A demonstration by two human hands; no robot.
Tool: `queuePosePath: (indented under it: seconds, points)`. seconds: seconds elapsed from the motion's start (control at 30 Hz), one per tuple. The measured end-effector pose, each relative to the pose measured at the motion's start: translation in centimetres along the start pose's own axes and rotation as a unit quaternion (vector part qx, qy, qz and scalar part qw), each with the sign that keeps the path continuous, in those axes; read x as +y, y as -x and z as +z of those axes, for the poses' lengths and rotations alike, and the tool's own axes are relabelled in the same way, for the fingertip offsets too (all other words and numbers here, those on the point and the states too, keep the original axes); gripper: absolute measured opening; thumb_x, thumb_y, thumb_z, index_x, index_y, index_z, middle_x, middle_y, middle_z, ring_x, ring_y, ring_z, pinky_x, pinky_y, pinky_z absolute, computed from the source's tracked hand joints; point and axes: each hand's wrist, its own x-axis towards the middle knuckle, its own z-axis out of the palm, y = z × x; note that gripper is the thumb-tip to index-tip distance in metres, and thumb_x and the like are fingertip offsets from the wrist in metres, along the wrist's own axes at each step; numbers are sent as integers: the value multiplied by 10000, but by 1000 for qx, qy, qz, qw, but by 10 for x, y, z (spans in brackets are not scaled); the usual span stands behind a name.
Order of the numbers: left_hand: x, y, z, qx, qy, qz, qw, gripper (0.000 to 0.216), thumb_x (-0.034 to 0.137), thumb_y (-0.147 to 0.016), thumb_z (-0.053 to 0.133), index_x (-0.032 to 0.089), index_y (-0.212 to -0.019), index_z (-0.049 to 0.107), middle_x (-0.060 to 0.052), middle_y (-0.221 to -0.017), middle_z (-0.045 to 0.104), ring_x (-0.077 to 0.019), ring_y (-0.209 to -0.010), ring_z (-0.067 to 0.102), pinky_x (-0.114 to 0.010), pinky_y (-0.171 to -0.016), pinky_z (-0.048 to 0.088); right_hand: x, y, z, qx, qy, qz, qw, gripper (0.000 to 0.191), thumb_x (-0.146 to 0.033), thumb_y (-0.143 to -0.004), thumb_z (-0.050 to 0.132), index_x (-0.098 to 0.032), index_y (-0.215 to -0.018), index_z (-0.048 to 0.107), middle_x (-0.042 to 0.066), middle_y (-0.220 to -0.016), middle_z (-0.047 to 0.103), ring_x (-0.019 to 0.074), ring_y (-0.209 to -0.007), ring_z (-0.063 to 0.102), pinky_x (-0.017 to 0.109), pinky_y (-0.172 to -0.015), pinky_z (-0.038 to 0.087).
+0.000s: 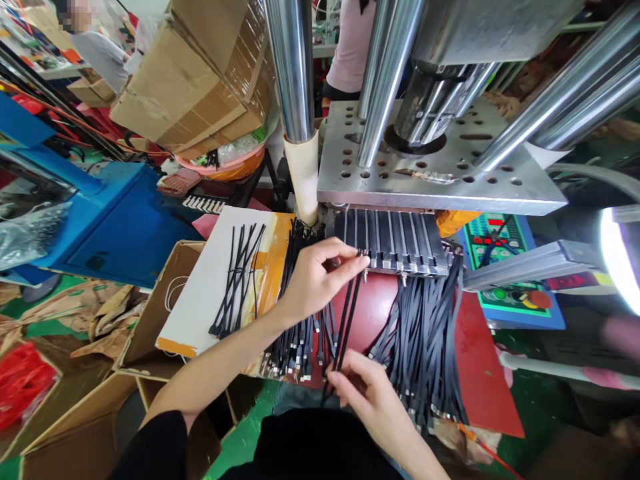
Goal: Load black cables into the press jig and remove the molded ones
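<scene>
My left hand (320,277) is closed, thumb and forefinger pinching the upper ends of two black flat cables (349,313) at the front edge of a metal mould (393,240). Lower down, near my body, the fingers of my right hand (370,393) are closed on the same cables, which run taut between both hands. The mould has several dark slots side by side. To its right a thick bundle of black cables (430,340) hangs over a red board (483,373). More cables with metal plugs (300,347) lie left of the held pair.
Above the mould is a drilled steel press plate (440,187) among chrome columns (295,73). A white board (195,293) with several cables lies left, over a cardboard box (167,313). A control panel (515,267) stands right. Two people (350,53) are in the background.
</scene>
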Motion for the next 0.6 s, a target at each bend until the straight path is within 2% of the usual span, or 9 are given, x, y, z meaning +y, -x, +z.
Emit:
queuePosePath:
  seconds: [0.07, 0.1, 0.23, 0.3, 0.37, 0.43, 0.47, 0.53, 0.6]
  points:
    - [-30, -26, 1, 36, -63, 47, 996, 204, 321, -1013, 763, 177, -871, 788, -94, -1077, 780, -219, -1044, 732, -395, -1030, 592, -4, 0, -16, -77, -1, 33, 996, 511, -630, -1079, 590, -213, -800, 691, 17, -776, 675, 160, -649, 651, 251, -569, 534]
    - [-45, -40, 3, 49, -90, 57, 993, 177, 295, -1002, 778, 178, -869, 788, -107, -1157, 774, -238, -1133, 728, -430, -1097, 574, -10, -5, -30, -85, 28, 30, 996, 526, -635, -1078, 594, -212, -787, 703, 19, -759, 681, 164, -653, 648, 256, -577, 529]
    - [-87, -85, 13, 92, -120, 23, 988, 101, 218, -1005, 764, 156, -925, 769, -119, -1132, 780, -260, -1156, 738, -456, -1124, 571, -53, -69, -95, 8, 166, -37, 985, 584, -694, -1000, 691, -212, -669, 685, 4, -592, 618, 152, -559, 541, 275, -533, 423]
    - [-93, -89, 15, 121, -96, 26, 988, 89, 202, -1052, 679, 144, -1047, 746, -129, -1149, 793, -244, -1146, 751, -420, -1096, 588, -70, -114, -116, 33, 183, -59, 981, 618, -765, -931, 724, -214, -655, 683, 11, -585, 619, 153, -551, 540, 280, -532, 420]
    - [-91, -78, 11, 138, -93, 68, 984, 174, 224, -1098, 586, 147, -1180, 718, -142, -1242, 793, -229, -1196, 752, -399, -1095, 596, -77, -155, -125, 32, 184, -70, 980, 648, -827, -870, 731, -217, -658, 677, 11, -586, 615, 154, -545, 546, 281, -532, 434]
    - [-89, -57, -1, 106, -131, 160, 973, 230, 267, -1112, 552, 165, -1226, 723, -138, -1290, 799, -226, -1227, 760, -403, -1100, 608, -76, -183, -125, 22, 185, -73, 980, 663, -856, -831, 734, -224, -648, 651, -1, -572, 595, 149, -522, 535, 278, -512, 433]
    - [-88, -47, -9, 66, -158, 221, 960, 234, 284, -1102, 568, 176, -1221, 738, -131, -1291, 808, -233, -1237, 767, -413, -1099, 618, -73, -192, -123, 16, 189, -73, 979, 660, -854, -828, 733, -226, -647, 642, -6, -566, 590, 144, -505, 526, 275, -498, 424]
    - [-90, -30, -23, -28, -214, 328, 920, 233, 285, -1064, 621, 180, -1216, 763, -127, -1280, 829, -256, -1266, 773, -441, -1090, 642, -67, -202, -121, 5, 202, -75, 976, 630, -819, -858, 722, -225, -665, 644, -14, -559, 592, 129, -463, 500, 268, -469, 393]
    - [-93, -23, -33, -92, -259, 379, 884, 274, 262, -1038, 648, 158, -1265, 762, -143, -1296, 832, -282, -1320, 757, -465, -1086, 654, -63, -205, -121, 6, 221, -83, 972, 577, -760, -909, 701, -220, -708, 671, -16, -552, 604, 119, -431, 486, 264, -458, 364]
